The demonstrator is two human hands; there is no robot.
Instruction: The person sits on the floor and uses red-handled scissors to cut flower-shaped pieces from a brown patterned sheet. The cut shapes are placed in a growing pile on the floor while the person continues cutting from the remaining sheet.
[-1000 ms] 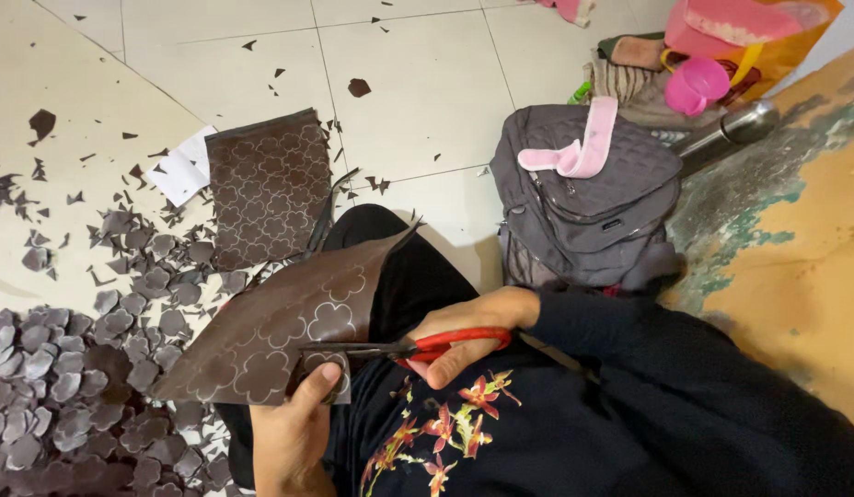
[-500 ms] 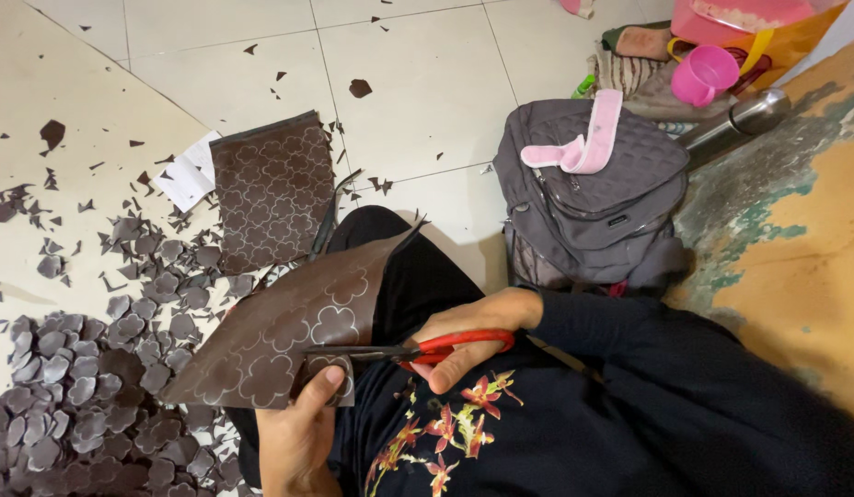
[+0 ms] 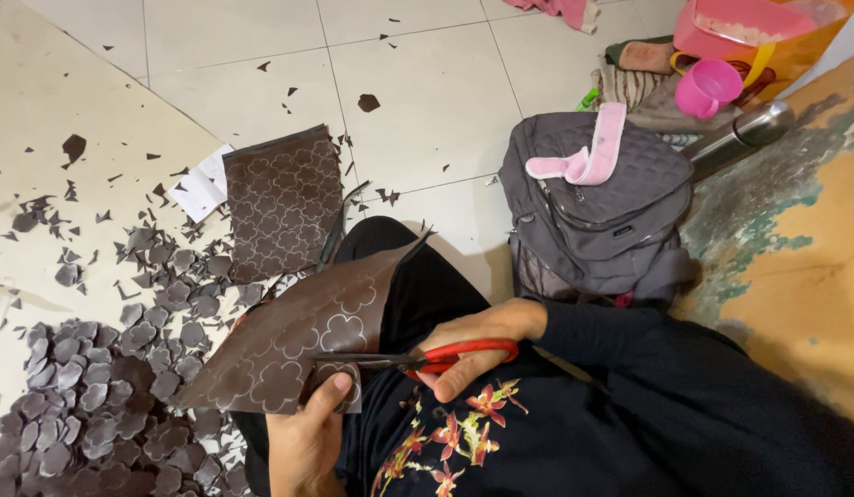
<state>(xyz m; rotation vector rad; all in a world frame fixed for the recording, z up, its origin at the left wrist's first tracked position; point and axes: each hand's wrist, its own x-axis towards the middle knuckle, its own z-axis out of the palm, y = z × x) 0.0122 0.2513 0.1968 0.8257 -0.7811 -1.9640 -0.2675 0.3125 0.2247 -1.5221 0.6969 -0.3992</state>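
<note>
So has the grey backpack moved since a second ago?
No. The grey backpack sits in the same spot against the floor tile seams; only the head camera shifted slightly.

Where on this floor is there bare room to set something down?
Bare tile lies beyond the flat brown sheet, left of the grey backpack, with only stray scraps. The cut-out pile crowds the near left; the pink cup and clutter fill the far right.

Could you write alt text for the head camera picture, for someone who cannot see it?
Seen from above, a seated person's right hand works red-handled scissors into a brown sheet printed with flower outlines, which the left hand grips from below. Cut brown flower shapes lie heaped on the tiled floor; a grey backpack sits nearby.
</note>
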